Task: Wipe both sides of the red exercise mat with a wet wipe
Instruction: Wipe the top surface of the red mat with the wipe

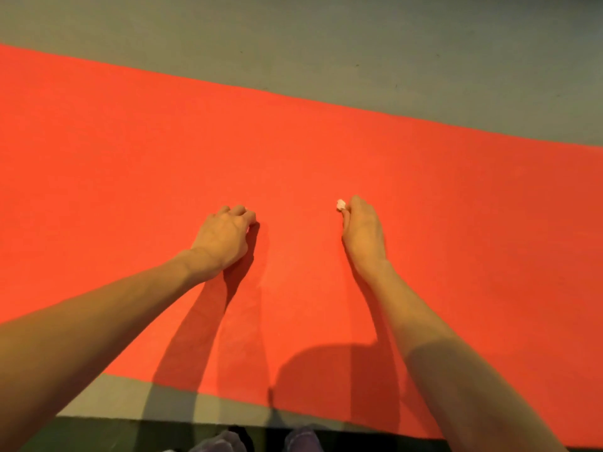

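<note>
My right grip point(362, 230) is closed on the wet wipe point(341, 204). The fingers are curled round it, and only a small white wad shows at the fingertips, right at the mat's surface. My left grip point(225, 239) sits near it, a little to the left, with its fingers curled under and its knuckles and heel down on the mat. I see nothing held in it, so I take it to be bracing and keeping the mat from sliding.

The red mat point(130, 141) lies flat and unrolled on the grey floor point(391, 44), running across the whole view from left to right. Both my forearms reach over its near edge, and my hands are about halfway across its width. No corner or end is lifted, so only one face shows.

I judge that I am in the middle of wiping this upper face. I cannot tell how much of it is done, because no damp streaks show clearly. Next I need to press the wad flat and draw it in long strokes along the mat, out to both ends, while the left grip pins the mat. Such a small bunched wipe covers little, so opening it out would help. After that the mat has to be turned over.
</note>
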